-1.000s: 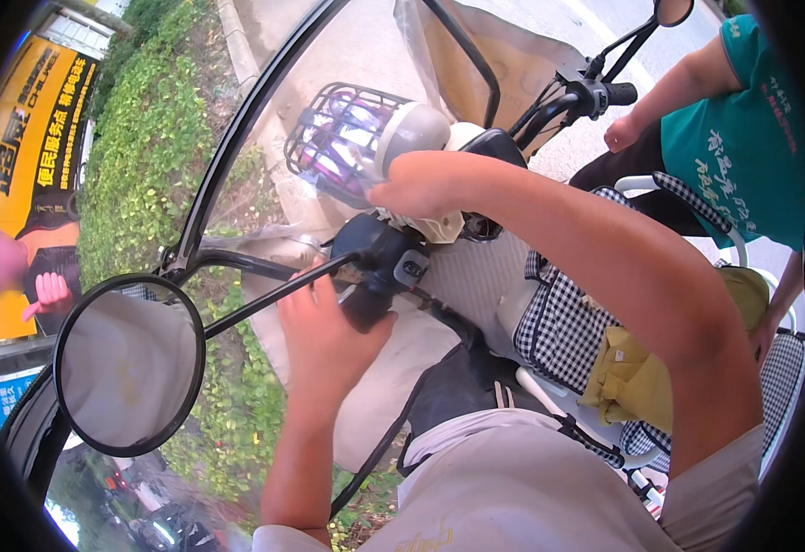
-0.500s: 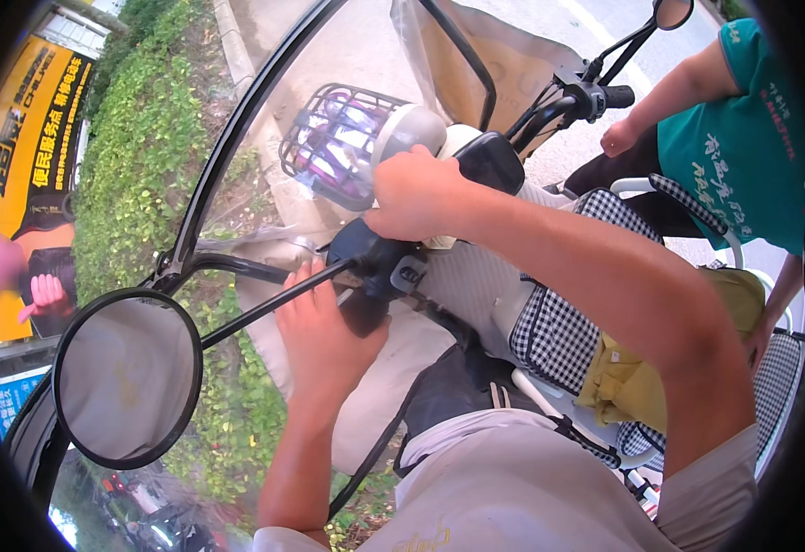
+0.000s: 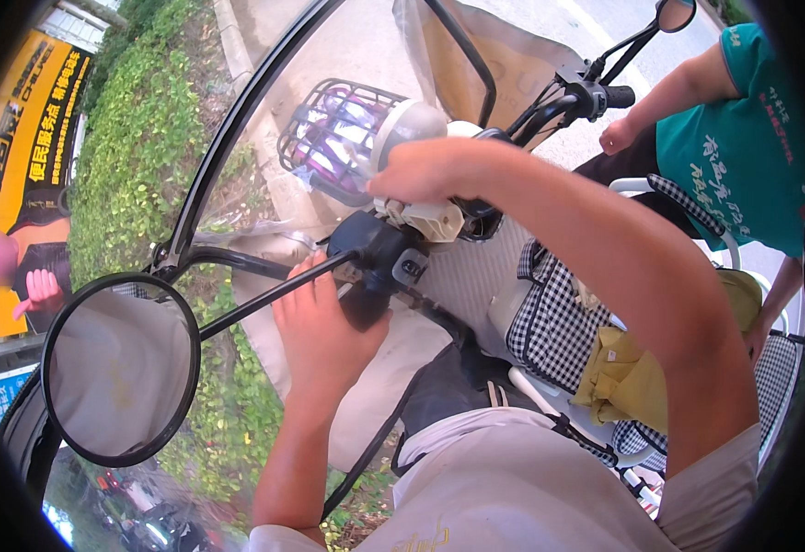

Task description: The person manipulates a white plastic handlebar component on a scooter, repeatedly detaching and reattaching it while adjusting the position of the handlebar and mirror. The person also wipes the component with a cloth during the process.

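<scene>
While the left hand (image 3: 322, 333) lay wrapped round the black handlebar grip (image 3: 364, 305), thumb and fingers on opposite sides, the right hand (image 3: 421, 171) hung ahead of it, just beside the wire basket (image 3: 327, 131). Right fingers bent together; could not tell whether they held anything. Cream plastic part (image 3: 441, 223) sat just below them; round mirror (image 3: 121, 370) stood out left.

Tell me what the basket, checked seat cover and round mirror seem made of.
The basket is probably dark-coated metal, judging by its thin crossing bars. The checked seat cover looks like matte woven cloth, showing no shine. The round mirror seems smooth glass, given its pale reflection.
</scene>
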`<control>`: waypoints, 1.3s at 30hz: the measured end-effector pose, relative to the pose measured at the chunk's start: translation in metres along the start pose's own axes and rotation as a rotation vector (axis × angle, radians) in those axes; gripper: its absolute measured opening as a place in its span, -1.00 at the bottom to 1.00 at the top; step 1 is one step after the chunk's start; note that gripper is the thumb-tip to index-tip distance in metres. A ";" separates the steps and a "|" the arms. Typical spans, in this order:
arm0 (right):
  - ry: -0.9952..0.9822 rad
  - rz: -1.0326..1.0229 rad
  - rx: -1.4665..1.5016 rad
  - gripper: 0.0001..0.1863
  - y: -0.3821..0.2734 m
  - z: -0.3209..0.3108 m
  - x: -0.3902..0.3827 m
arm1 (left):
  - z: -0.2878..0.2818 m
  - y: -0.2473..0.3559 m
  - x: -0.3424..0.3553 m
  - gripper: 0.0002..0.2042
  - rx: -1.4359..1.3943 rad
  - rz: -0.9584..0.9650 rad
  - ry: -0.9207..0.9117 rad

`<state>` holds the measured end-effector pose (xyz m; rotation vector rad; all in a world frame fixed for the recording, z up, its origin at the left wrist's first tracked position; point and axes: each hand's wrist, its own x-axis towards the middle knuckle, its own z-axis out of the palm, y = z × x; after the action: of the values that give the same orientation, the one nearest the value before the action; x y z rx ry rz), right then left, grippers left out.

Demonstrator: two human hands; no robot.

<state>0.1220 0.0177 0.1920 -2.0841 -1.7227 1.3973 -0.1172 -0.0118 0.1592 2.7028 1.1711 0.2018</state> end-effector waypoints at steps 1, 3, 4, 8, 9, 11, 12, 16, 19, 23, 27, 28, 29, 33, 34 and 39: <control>-0.060 -0.009 0.033 -0.52 0.001 -0.006 0.000 | 0.001 0.000 0.001 -0.15 -0.003 0.005 0.001; -0.059 -0.002 -0.046 -0.57 0.002 -0.005 0.006 | 0.000 0.003 0.002 -0.16 -0.015 0.010 0.005; -0.055 -0.025 -0.139 -0.59 -0.002 -0.002 0.008 | 0.000 0.002 0.002 -0.16 -0.017 0.003 0.004; 0.281 -0.143 -0.568 -0.61 -0.018 0.023 -0.009 | 0.000 0.001 -0.001 -0.17 0.012 -0.007 0.004; 0.321 -0.167 -0.502 -0.65 -0.013 0.028 -0.007 | 0.000 0.000 -0.001 -0.17 0.018 -0.007 0.007; 0.076 -0.070 -0.196 -0.68 -0.010 0.004 -0.008 | 0.000 0.001 0.001 -0.17 0.011 0.003 0.009; 0.025 0.017 -0.030 -0.69 -0.007 -0.002 -0.007 | 0.000 0.002 0.002 -0.17 0.001 0.006 0.007; 0.014 0.072 -0.229 -0.70 -0.021 0.002 -0.001 | 0.001 0.001 0.002 -0.17 -0.019 0.000 -0.005; 0.206 -0.036 -0.501 -0.73 -0.028 0.023 -0.006 | 0.000 0.000 0.000 -0.17 -0.008 0.001 0.009; 0.128 -0.109 -0.415 -0.67 -0.016 0.012 0.001 | 0.000 0.000 0.001 -0.14 -0.022 0.004 -0.002; -0.001 -0.013 -0.197 -0.57 -0.005 0.001 0.008 | -0.001 -0.001 0.003 -0.11 -0.067 0.009 -0.035; -0.007 -0.012 -0.193 -0.58 -0.010 0.005 0.009 | -0.002 -0.002 0.002 -0.10 -0.074 0.005 -0.032; 0.151 0.069 -0.267 -0.70 -0.020 0.013 0.006 | -0.002 -0.002 0.002 -0.10 -0.074 0.005 -0.032; 0.332 -0.085 -0.396 -0.62 -0.015 0.026 -0.002 | -0.004 -0.004 0.002 -0.09 -0.095 -0.006 -0.046; 0.217 -0.044 -0.290 -0.63 -0.009 0.017 0.001 | -0.003 -0.003 0.004 -0.09 -0.111 0.001 -0.050; 0.210 -0.031 -0.389 -0.72 -0.021 0.019 -0.007 | -0.002 -0.004 0.004 -0.09 -0.100 -0.011 -0.042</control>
<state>0.0937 0.0111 0.1973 -2.2757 -2.0514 0.8465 -0.1176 -0.0066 0.1603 2.6013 1.1324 0.1954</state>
